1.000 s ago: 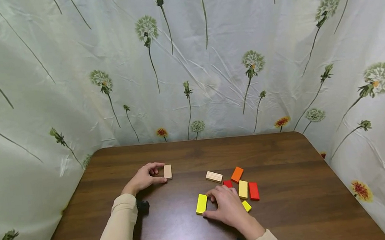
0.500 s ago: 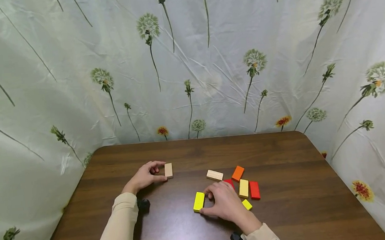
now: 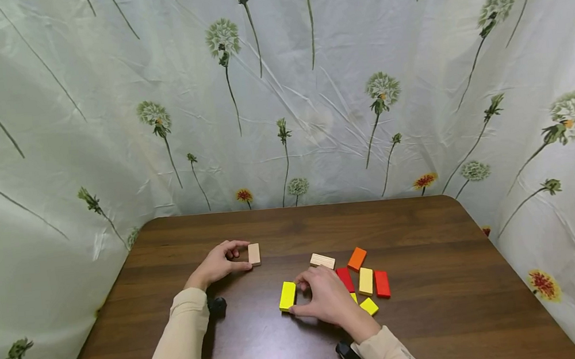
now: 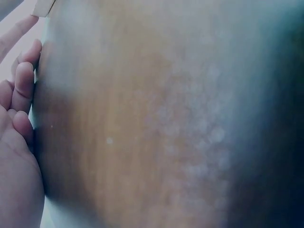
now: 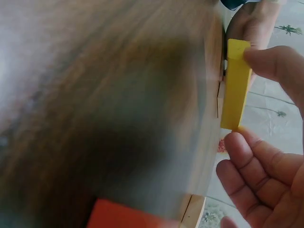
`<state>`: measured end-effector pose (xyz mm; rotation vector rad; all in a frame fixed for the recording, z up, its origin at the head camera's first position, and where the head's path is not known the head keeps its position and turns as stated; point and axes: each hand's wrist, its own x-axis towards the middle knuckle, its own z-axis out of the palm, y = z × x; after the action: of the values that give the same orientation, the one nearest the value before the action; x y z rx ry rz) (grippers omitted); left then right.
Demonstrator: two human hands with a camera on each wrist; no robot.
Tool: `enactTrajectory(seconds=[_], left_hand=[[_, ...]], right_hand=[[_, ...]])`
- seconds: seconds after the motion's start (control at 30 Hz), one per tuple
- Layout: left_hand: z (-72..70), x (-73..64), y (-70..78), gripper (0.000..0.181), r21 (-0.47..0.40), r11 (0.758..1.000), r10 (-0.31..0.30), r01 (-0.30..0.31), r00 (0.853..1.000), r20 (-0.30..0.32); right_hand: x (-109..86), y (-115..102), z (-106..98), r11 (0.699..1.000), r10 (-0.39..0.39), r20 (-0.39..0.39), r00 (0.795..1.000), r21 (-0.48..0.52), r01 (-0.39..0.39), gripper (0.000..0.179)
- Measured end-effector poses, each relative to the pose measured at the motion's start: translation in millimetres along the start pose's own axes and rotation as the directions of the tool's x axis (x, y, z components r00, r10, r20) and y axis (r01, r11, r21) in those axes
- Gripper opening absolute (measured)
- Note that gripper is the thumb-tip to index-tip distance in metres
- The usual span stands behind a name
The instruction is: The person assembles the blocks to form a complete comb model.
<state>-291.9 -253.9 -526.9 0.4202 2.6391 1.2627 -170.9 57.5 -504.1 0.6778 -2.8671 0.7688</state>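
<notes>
At the left of the head view, my left hand (image 3: 216, 265) pinches a plain wooden block (image 3: 254, 254) by its ends, between thumb and fingertip. Only a corner of this plain block (image 4: 43, 7) shows in the left wrist view. My right hand (image 3: 330, 298) grips a bright yellow block (image 3: 287, 296) lengthwise between thumb and fingertips, near the table's middle. In the right wrist view the yellow block (image 5: 236, 85) spans from thumb to fingertip, with the other fingers loosely bent beside it. Whether it touches the table cannot be told.
Right of the right hand lie loose blocks: a red one (image 3: 345, 279), another red one (image 3: 382, 283), a pale yellow one (image 3: 365, 281), an orange one (image 3: 357, 258), a plain one (image 3: 322, 260) and a yellow one (image 3: 369, 306). A flowered curtain (image 3: 312, 113) hangs behind the brown table (image 3: 437, 327).
My right hand has moved left and slightly away from me with the yellow block, uncovering more of a red block and part of another yellow one. My left hand stays nearly still.
</notes>
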Motion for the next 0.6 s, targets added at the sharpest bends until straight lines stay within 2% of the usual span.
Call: enactTrajectory(seconds=[0.3, 0.6], left_hand=[[0.8, -0.1, 0.4, 0.059, 0.027, 1.0, -0.003, 0.003, 1.0, -0.002], [1.5, 1.5, -0.9, 0.059, 0.03, 1.0, 0.005, -0.005, 1.0, -0.001]], right_hand=[[13.7, -5, 2, 0.998, -0.003, 0.044, 0.999, 0.062, 0.001, 0.049], [28.3, -4, 8, 0.994, -0.045, 0.062, 0.997, 0.099, 0.039, 0.05]])
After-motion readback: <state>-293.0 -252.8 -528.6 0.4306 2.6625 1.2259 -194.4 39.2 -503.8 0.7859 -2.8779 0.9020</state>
